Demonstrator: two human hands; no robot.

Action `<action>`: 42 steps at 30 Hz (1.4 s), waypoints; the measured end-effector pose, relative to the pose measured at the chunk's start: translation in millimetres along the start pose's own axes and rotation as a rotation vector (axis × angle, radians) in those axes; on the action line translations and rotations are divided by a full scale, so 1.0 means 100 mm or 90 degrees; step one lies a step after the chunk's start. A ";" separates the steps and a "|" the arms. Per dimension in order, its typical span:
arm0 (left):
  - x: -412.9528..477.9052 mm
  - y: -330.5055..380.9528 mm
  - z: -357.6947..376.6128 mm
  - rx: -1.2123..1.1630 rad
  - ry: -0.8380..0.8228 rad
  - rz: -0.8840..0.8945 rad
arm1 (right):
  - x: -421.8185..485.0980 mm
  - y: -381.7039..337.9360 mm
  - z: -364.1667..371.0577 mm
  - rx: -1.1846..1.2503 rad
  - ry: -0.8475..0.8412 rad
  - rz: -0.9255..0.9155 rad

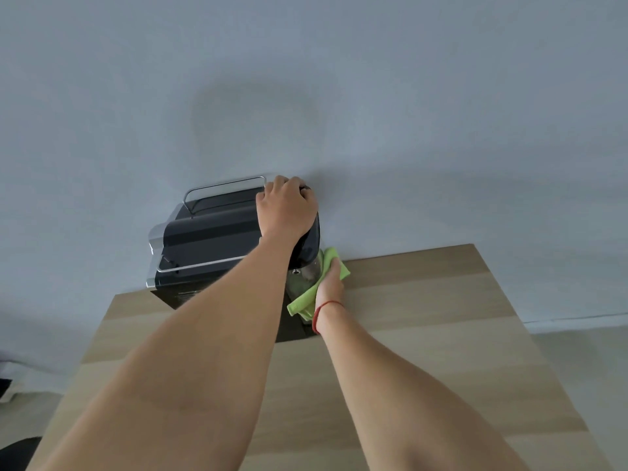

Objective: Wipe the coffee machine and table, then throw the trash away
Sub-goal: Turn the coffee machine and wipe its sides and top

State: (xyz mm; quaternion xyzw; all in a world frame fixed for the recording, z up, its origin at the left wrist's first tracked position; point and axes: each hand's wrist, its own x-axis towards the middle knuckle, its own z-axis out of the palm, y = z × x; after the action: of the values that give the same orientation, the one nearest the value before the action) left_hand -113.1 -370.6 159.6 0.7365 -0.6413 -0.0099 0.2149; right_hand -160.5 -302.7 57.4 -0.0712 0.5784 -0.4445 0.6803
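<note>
Head view: a black coffee machine (217, 239) with chrome trim stands at the far edge of a light wooden table (424, 334), close against a pale wall (306, 79). The left hand (287, 207) lies palm-down over the machine's upper right rear corner, fingers curled over the edge, apparently to brace the appliance so that it does not slide or tip while its side is rubbed. The right hand (329, 287) is closed around a folded green microfibre cloth (307, 297) and presses it against the machine's right flank, low down where a clear tank-like part shows; the cloth is bunched, presumably to give a thick pad under the fingers. A red string bracelet (323, 312) circles the right wrist. Count: one coffee machine, one cloth, one table, two hands, one bracelet. No trash is in sight; the table surface appears not yet wiped, so the machine stage seems to be in hand
</note>
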 end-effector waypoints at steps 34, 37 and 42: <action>0.00 0.00 0.02 0.006 0.006 0.005 | 0.25 -0.86 0.29 -0.155 -0.109 -0.140; 0.02 -0.01 0.04 0.013 0.015 0.014 | 0.22 -0.84 0.25 -0.179 -0.119 -0.142; 0.06 -0.03 0.09 0.020 0.033 0.017 | 0.65 -0.50 0.16 -0.214 -0.111 -0.058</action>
State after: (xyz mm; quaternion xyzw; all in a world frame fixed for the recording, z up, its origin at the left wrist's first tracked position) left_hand -112.2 -378.3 152.3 0.7311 -0.6455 0.0221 0.2200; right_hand -177.5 -383.7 45.6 -0.2480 0.5795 -0.3645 0.6854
